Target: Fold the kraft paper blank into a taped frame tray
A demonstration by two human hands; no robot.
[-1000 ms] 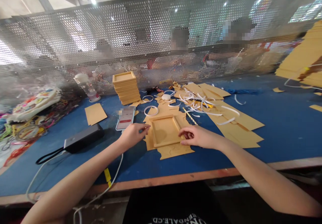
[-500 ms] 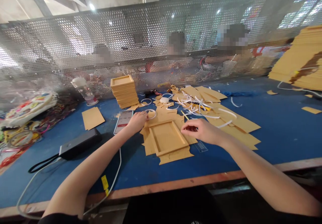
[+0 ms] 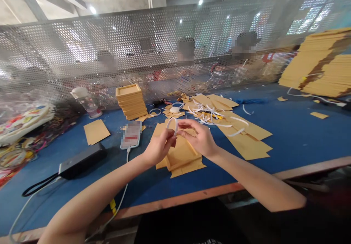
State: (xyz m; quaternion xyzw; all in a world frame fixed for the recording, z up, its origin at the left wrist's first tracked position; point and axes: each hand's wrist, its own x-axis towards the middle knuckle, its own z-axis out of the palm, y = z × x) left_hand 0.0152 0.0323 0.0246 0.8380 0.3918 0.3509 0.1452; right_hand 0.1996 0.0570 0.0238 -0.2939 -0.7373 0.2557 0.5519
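Note:
Both my hands are raised together above a shallow brown cardboard tray (image 3: 183,155) that lies on brown card sheets on the blue table (image 3: 287,127). My left hand (image 3: 159,147) pinches a white tape ring (image 3: 172,124) and holds it upright. My right hand (image 3: 197,136) meets it from the right, its fingertips closed on the ring's edge. Part of the tray is hidden behind my hands.
A phone (image 3: 131,135) on a white cable lies left of the tray, a black power bank (image 3: 82,160) further left. A stack of finished trays (image 3: 131,101) stands by the mesh screen (image 3: 164,50). White strips and card sheets (image 3: 241,134) litter the right. People sit behind the screen.
My left hand picked the white tape ring off the table and lifted it. My right hand left the tray's edge and rose to meet the ring. The camera tilted slightly.

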